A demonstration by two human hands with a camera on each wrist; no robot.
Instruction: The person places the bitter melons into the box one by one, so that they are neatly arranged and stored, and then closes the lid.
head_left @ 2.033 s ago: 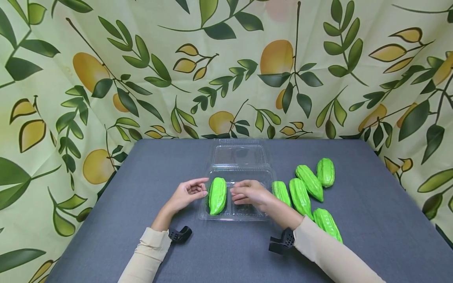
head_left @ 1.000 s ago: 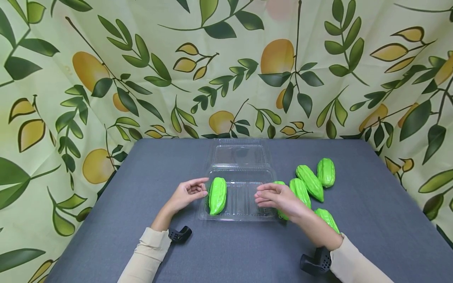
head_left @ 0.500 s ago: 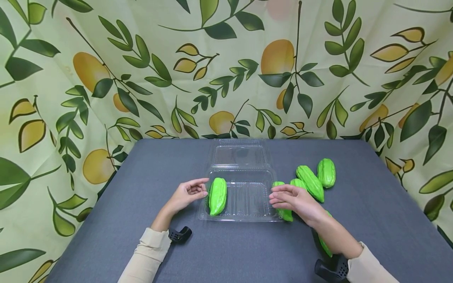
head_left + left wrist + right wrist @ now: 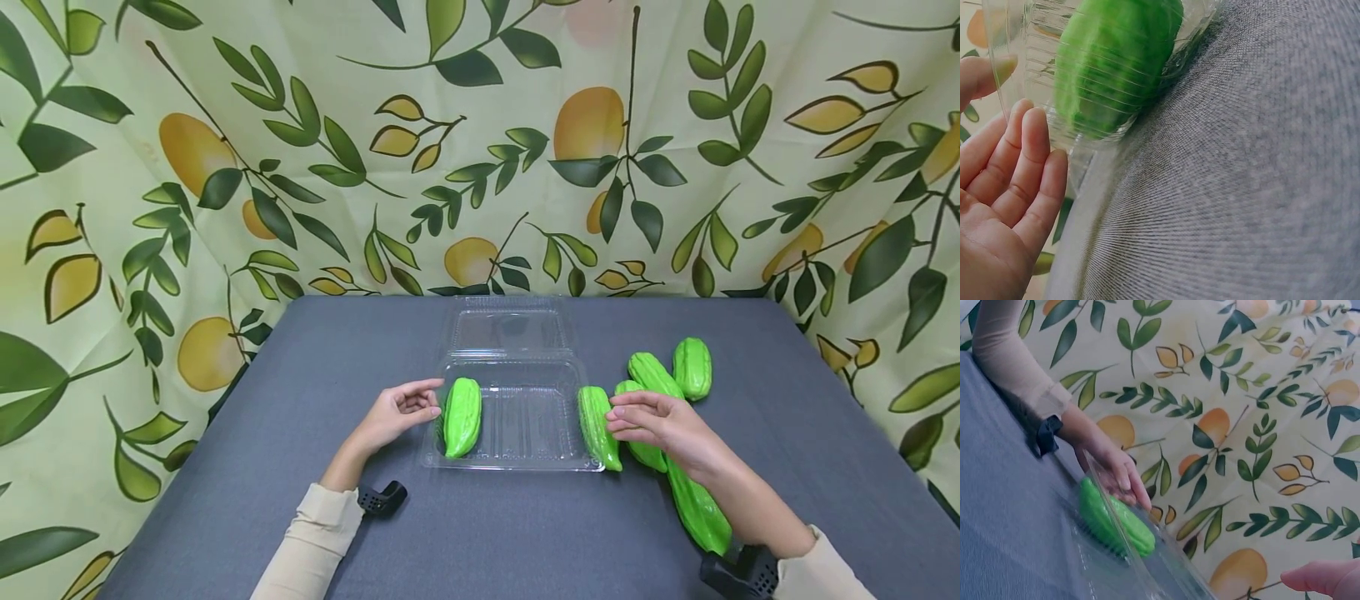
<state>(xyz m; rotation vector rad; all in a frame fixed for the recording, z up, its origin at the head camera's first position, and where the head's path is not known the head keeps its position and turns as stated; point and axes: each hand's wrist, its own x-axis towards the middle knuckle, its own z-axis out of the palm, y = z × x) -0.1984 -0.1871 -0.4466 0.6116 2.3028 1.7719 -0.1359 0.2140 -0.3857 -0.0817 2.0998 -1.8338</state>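
Note:
A bright green ribbed gourd [image 4: 462, 418] lies lengthwise along the left side of a clear plastic clamshell container [image 4: 517, 463]. My left hand [image 4: 397, 410] is at the container's left rim, index finger and thumb apart with their tips right by the edge. In the left wrist view, the other fingers of the left hand [image 4: 1013, 187] are loosely bent beside the clear wall. To the right of the container, my right hand [image 4: 660, 429] hovers with fingers extended and nothing in them. Its fingertips are close to a gourd [image 4: 595, 425] beside the container's right edge, and it partly covers another gourd [image 4: 647, 454].
More green gourds lie on the right: one [image 4: 651, 372] slanted behind the hand, one [image 4: 692, 368] farther back, and one [image 4: 693, 504] under the right forearm. The container's lid [image 4: 513, 329] lies folded back. A leaf-patterned cloth [image 4: 480, 167] hangs behind the grey table [image 4: 360, 333].
My right hand has moved right, from over the container to over the loose gourds, holding nothing. The left hand and the gourd in the container have stayed in place.

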